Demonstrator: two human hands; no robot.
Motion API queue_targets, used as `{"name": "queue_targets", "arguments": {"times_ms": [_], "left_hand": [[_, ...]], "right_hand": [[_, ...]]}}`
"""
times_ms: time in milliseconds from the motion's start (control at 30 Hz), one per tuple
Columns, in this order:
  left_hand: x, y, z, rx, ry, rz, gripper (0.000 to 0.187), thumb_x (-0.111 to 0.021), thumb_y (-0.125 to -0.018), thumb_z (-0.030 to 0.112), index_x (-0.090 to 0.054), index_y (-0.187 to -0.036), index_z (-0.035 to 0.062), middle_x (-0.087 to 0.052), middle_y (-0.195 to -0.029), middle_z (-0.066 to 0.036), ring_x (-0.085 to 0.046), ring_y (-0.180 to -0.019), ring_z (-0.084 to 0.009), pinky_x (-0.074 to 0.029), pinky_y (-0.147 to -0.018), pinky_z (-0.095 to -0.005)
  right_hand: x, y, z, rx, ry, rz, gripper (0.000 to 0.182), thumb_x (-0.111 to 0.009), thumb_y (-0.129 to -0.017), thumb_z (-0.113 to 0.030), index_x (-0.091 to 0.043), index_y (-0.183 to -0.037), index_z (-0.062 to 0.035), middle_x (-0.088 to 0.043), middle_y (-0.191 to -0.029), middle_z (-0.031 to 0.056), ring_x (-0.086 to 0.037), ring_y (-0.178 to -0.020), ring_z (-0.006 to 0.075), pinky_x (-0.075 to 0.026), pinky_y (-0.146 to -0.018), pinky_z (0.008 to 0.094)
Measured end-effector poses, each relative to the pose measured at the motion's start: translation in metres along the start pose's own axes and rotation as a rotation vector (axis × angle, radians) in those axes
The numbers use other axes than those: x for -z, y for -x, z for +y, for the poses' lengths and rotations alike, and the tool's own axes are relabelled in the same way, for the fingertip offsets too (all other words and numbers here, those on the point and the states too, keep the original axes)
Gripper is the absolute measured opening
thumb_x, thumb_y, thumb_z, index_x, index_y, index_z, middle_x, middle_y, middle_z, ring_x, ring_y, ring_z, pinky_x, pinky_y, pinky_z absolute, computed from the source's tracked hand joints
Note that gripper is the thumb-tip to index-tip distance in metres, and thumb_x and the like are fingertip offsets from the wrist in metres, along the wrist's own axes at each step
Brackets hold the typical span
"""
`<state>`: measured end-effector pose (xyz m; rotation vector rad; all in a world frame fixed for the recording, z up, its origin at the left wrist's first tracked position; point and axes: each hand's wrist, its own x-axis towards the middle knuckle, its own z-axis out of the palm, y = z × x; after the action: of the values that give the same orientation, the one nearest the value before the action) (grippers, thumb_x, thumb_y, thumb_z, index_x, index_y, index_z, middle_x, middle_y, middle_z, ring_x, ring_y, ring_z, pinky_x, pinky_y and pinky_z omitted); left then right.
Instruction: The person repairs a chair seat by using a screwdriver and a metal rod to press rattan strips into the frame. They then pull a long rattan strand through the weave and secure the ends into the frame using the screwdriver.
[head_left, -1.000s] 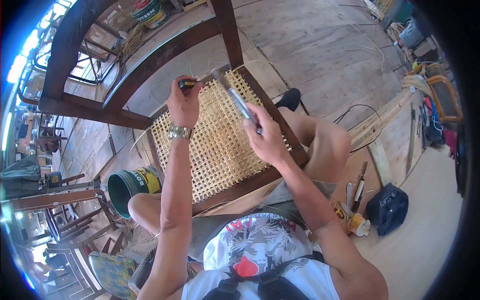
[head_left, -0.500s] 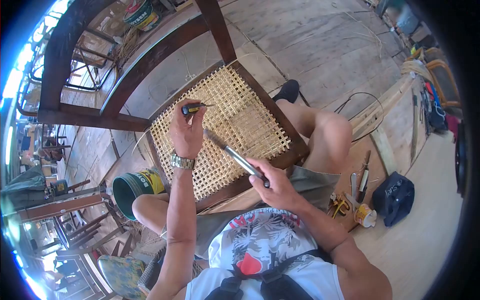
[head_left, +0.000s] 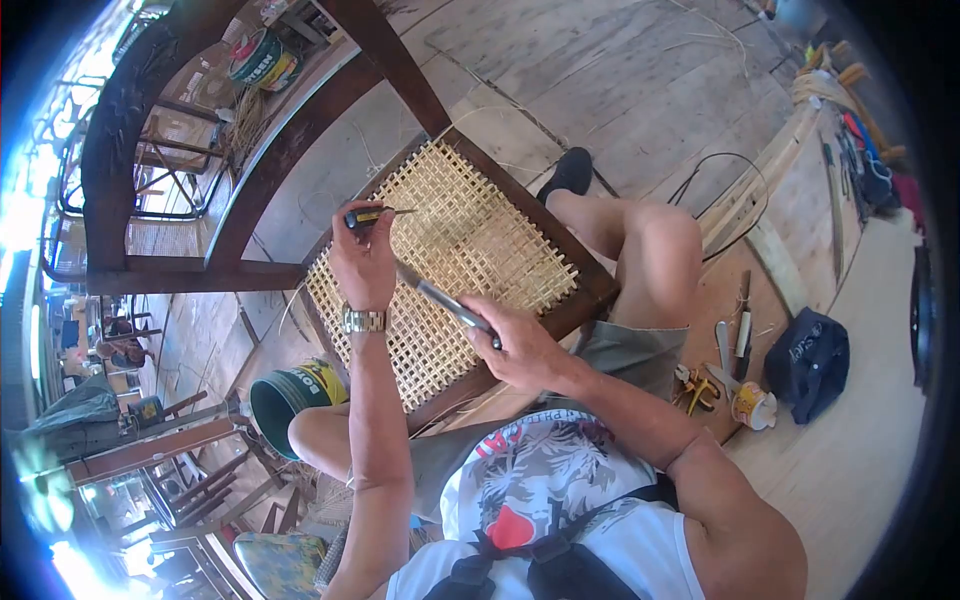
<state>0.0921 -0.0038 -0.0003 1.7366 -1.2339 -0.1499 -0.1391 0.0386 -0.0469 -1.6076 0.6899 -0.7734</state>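
Observation:
A woven cane seat [head_left: 470,240] in a dark wooden chair frame [head_left: 575,315] lies tilted in front of me, its weave several strands thick. Over the seat's left part, my left hand [head_left: 362,268] is closed around a short black-and-yellow handle [head_left: 366,216] with a thin pointed metal tip, like a small screwdriver or awl. My right hand [head_left: 525,345] grips a slim silver rod-like tool [head_left: 450,304] with a black end. Its darker far end reaches close to my left wrist; whether it touches the cane cannot be told.
A green paint bucket [head_left: 285,405] stands by my left knee. On my right are yellow-handled pliers [head_left: 700,390], a knife [head_left: 743,335], a small yellow cup [head_left: 752,404] and a dark blue cap [head_left: 808,365]. The chair's backrest [head_left: 150,280] extends to the upper left.
My right hand has moved left and slightly up with the silver tool, nearer my left hand. My left hand keeps its grip. The whole view has turned a little.

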Motion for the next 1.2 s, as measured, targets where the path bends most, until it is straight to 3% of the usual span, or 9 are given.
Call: {"name": "queue_targets", "arguments": {"times_ms": [133, 200, 400, 467, 533, 767, 967, 1100, 1200], "left_hand": [[-0.009, -0.004, -0.015, 0.035, -0.072, -0.048, 0.025, -0.079, -0.094, 0.016, -0.066, -0.114, 0.0071, -0.076, -0.093, -0.008, -0.071, -0.084, -0.0136, -0.055, -0.076, -0.0295], [-0.008, -0.004, -0.009, -0.002, 0.011, 0.001, 0.025, -0.079, -0.095, 0.016, -0.065, -0.114, 0.0072, -0.076, -0.095, -0.007, -0.07, -0.083, -0.0123, -0.055, -0.076, -0.0284], [0.001, -0.011, -0.001, 0.06, -0.002, 0.074, 0.022, -0.078, -0.096, 0.014, -0.066, -0.113, 0.0056, -0.075, -0.1, -0.003, -0.066, -0.085, -0.0089, -0.053, -0.078, -0.0255], [0.001, -0.008, 0.003, 0.036, 0.043, 0.079, 0.022, -0.078, -0.096, 0.012, -0.066, -0.113, 0.0057, -0.076, -0.099, -0.005, -0.068, -0.085, -0.0101, -0.054, -0.077, -0.0268], [0.001, -0.002, 0.003, 0.022, 0.081, 0.085, 0.023, -0.078, -0.095, 0.011, -0.065, -0.113, 0.0058, -0.076, -0.097, -0.007, -0.069, -0.084, -0.0113, -0.055, -0.076, -0.0282], [-0.015, 0.003, -0.024, 0.009, 0.054, -0.024, 0.027, -0.079, -0.094, 0.012, -0.064, -0.116, 0.0066, -0.077, -0.097, -0.007, -0.072, -0.088, -0.0135, -0.056, -0.077, -0.0298], [-0.004, -0.001, -0.001, 0.025, 0.055, -0.027, 0.027, -0.079, -0.094, 0.013, -0.065, -0.116, 0.0057, -0.077, -0.097, -0.007, -0.073, -0.086, -0.0135, -0.056, -0.076, -0.0294], [0.001, 0.002, 0.01, 0.056, -0.016, -0.092, 0.026, -0.079, -0.094, 0.013, -0.065, -0.115, 0.0056, -0.077, -0.096, -0.007, -0.073, -0.085, -0.0138, -0.057, -0.075, -0.0301], [-0.008, 0.002, 0.003, -0.006, -0.124, -0.128, 0.026, -0.078, -0.095, 0.014, -0.065, -0.116, 0.0056, -0.077, -0.094, -0.007, -0.073, -0.085, -0.0137, -0.057, -0.074, -0.0302]], "right_hand": [[0.0, -0.013, 0.002, 0.07, 0.058, -0.09, 0.041, -0.059, -0.1, -0.009, -0.051, -0.14, -0.0002, -0.068, -0.105, 0.0226, -0.071, -0.092, 0.0339, -0.055, -0.081, 0.0434], [0.005, -0.02, -0.01, -0.3, 0.019, -0.042, 0.041, -0.059, -0.101, -0.009, -0.052, -0.139, -0.0003, -0.068, -0.105, 0.0232, -0.071, -0.095, 0.0333, -0.055, -0.082, 0.0433], [0.001, -0.011, -0.009, 0.032, 0.008, -0.025, 0.039, -0.058, -0.101, -0.011, -0.05, -0.138, 0.0005, -0.065, -0.094, 0.0218, -0.068, -0.084, 0.0367, -0.053, -0.075, 0.046], [0.0, -0.009, -0.009, 0.033, -0.005, -0.008, 0.043, -0.057, -0.102, -0.012, -0.048, -0.141, 0.0014, -0.065, -0.094, 0.0201, -0.068, -0.081, 0.0323, -0.054, -0.075, 0.0443], [0.009, -0.004, -0.02, -0.307, -0.133, 0.049, 0.045, -0.057, -0.102, -0.013, -0.047, -0.144, 0.0015, -0.066, -0.097, 0.0182, -0.067, -0.081, 0.0253, -0.054, -0.076, 0.0419], [0.039, -0.022, -0.004, -0.139, 0.034, 0.35, 0.042, -0.059, -0.103, -0.017, -0.053, -0.142, -0.0013, -0.066, -0.088, 0.0131, -0.064, -0.075, 0.0183, -0.052, -0.071, 0.0363], [0.052, -0.033, -0.016, -0.118, 0.003, 0.142, 0.041, -0.062, -0.104, -0.016, -0.054, -0.142, -0.0016, -0.06, -0.093, 0.0057, -0.052, -0.08, 0.0102, -0.049, -0.076, 0.0288], [0.048, -0.033, -0.018, -0.042, -0.024, 0.347, 0.04, -0.061, -0.102, -0.016, -0.055, -0.14, -0.0029, -0.065, -0.085, 0.01, -0.062, -0.071, 0.0176, -0.051, -0.065, 0.038], [0.05, -0.03, -0.019, -0.09, 0.082, 0.214, 0.039, -0.062, -0.103, -0.017, -0.055, -0.139, -0.0023, -0.064, -0.085, 0.0087, -0.059, -0.07, 0.0174, -0.051, -0.067, 0.0369]]}}
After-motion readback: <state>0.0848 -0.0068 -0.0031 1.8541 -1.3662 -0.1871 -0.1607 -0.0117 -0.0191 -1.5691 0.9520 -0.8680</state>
